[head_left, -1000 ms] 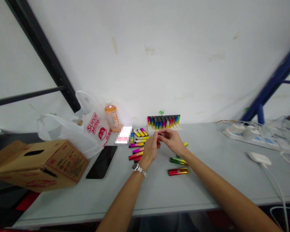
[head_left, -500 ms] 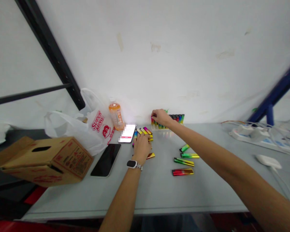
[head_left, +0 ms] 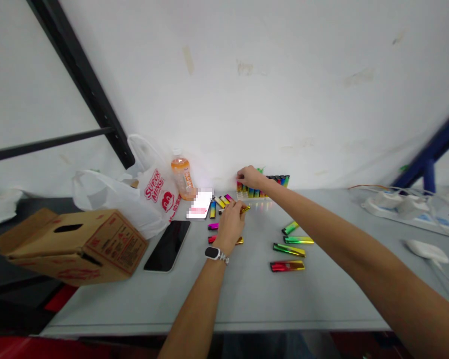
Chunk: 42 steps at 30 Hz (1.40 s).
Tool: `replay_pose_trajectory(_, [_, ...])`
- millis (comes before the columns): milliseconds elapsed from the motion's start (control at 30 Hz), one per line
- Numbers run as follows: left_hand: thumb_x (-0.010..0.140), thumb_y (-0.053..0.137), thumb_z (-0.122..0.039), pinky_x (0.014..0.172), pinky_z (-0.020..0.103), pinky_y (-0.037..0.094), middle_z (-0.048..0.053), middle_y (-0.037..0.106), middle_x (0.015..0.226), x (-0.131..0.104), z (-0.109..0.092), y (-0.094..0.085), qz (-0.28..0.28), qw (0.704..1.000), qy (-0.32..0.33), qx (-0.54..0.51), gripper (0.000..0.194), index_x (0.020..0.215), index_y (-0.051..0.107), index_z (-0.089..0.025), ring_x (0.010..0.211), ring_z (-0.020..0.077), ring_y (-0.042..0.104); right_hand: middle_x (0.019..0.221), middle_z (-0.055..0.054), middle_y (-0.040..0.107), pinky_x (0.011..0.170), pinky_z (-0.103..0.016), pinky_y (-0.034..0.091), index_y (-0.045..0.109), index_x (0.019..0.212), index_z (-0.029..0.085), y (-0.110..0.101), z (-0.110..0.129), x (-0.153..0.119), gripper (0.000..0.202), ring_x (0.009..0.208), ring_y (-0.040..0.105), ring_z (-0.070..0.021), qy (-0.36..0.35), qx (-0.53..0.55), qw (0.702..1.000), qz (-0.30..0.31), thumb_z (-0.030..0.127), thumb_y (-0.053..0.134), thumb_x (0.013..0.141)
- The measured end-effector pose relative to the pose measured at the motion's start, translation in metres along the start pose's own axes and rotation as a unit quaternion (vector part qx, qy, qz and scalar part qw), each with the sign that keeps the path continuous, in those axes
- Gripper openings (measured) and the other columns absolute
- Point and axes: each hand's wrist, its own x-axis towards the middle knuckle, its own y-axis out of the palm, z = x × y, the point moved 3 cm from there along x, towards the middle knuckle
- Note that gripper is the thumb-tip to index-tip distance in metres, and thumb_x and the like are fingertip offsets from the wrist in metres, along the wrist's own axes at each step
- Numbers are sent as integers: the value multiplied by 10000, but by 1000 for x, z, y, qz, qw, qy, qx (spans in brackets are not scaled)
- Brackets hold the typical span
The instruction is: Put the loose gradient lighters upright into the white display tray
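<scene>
My left hand (head_left: 230, 225) is closed over the table, its fingertips on a lighter whose gold end (head_left: 246, 209) sticks out to the right. Around it lie several shiny lighters: a blue and yellow one (head_left: 212, 210), a magenta one (head_left: 213, 227) and a red one partly under the hand. At the wall, a clear tray (head_left: 260, 198) holds a row of upright multicoloured lighters (head_left: 282, 180). My right hand (head_left: 251, 177) reaches over the tray's left end, fingers pinched at the top of a red-yellow lighter (head_left: 239, 187). The right hand covers part of the row.
Several lighters (head_left: 288, 266) lie right of centre. To the left are a black phone (head_left: 167, 247), a lit phone (head_left: 201, 204), an orange drink bottle (head_left: 182, 177), a white plastic bag (head_left: 112, 192) and a cardboard box (head_left: 108, 244). Power strips (head_left: 400, 212) with cables lie right.
My left hand has lifted from the lighter group and moved right with a gold-ended lighter. My right hand stays at the tray's left end. The view has shifted slightly.
</scene>
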Motion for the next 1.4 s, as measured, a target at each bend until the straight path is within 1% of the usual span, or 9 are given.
replay_pose_trajectory(167, [865, 584, -131, 840, 348, 493, 66, 661, 966, 3, 4, 3, -35, 994, -8, -101, 118, 964, 590, -194, 903, 207, 630, 961, -151, 741, 786, -251, 452, 775, 924, 87, 8, -2, 1, 206, 851, 642, -188, 8, 1, 999, -35, 169, 604, 844])
replay_pose_trajectory(333, [864, 587, -146, 750, 305, 495, 36, 664, 859, 6, 6, 10, -32, 979, -23, -201, 123, 970, 554, -199, 793, 181, 640, 958, -129, 752, 786, -235, 454, 781, 976, 83, 12, -7, 7, 239, 833, 652, -173, 1, 34, 998, -44, 147, 599, 835])
replay_pose_trajectory(533, [917, 554, -282, 701, 285, 482, 43, 673, 932, 4, 5, 16, -32, 974, -24, -224, 164, 1063, 555, -208, 715, 159, 641, 971, -144, 761, 774, -242, 468, 780, 997, 81, 12, -7, 13, 245, 823, 665, -184, 12, 36, 998, -40, 157, 602, 847])
replay_pose_trajectory(633, [950, 498, -328, 675, 282, 470, 29, 668, 860, 2, 1, 15, -26, 976, -21, -215, 221, 1128, 564, -214, 629, 149, 611, 970, -142, 763, 773, -244, 473, 780, 1000, 82, 11, -6, 14, 244, 819, 666, -185, 6, 38, 999, -33, 157, 602, 851])
replay_pose_trajectory(867, [945, 499, -249, 773, 306, 464, 38, 666, 835, 3, -6, 10, -44, 975, -28, -216, 185, 1093, 598, -201, 788, 190, 636, 991, -116, 760, 789, -243, 467, 772, 1011, 108, 8, -6, 9, 224, 843, 657, -179, 14, 41, 998, -34, 169, 612, 865])
replay_pose_trajectory(1033, [883, 571, -181, 732, 280, 457, 37, 688, 857, 5, 2, 17, -53, 961, -70, -263, 188, 1070, 555, -188, 753, 167, 622, 937, -140, 737, 853, -303, 436, 779, 950, 113, 10, -2, 1, 203, 940, 598, -233, -8, -25, 999, -19, 159, 598, 870])
replay_pose_trajectory(1233, [793, 696, -375, 652, 234, 427, -1, 655, 737, 6, 3, 11, -92, 928, -98, -347, 221, 823, 616, -171, 680, 136, 574, 1140, -171, 591, 944, -412, 374, 760, 1056, 155, 9, 4, -17, 289, 1115, 457, -309, -7, -75, 993, -86, 338, 589, 912])
replay_pose_trajectory(1333, [779, 700, -433, 641, 237, 421, -5, 643, 723, 6, -1, 7, -104, 917, -93, -372, 279, 801, 646, -159, 672, 130, 554, 1118, -142, 570, 963, -397, 367, 703, 1159, 165, 5, 7, -37, 320, 1091, 478, -276, 21, -10, 991, -135, 334, 581, 916])
replay_pose_trajectory(1400, [796, 682, -442, 646, 238, 424, -5, 642, 734, 6, -6, 6, -110, 912, -88, -385, 284, 808, 645, -160, 681, 127, 550, 1009, -109, 593, 956, -365, 374, 713, 1052, 159, 2, 10, -58, 262, 1035, 512, -243, 40, 60, 982, -175, 311, 527, 947])
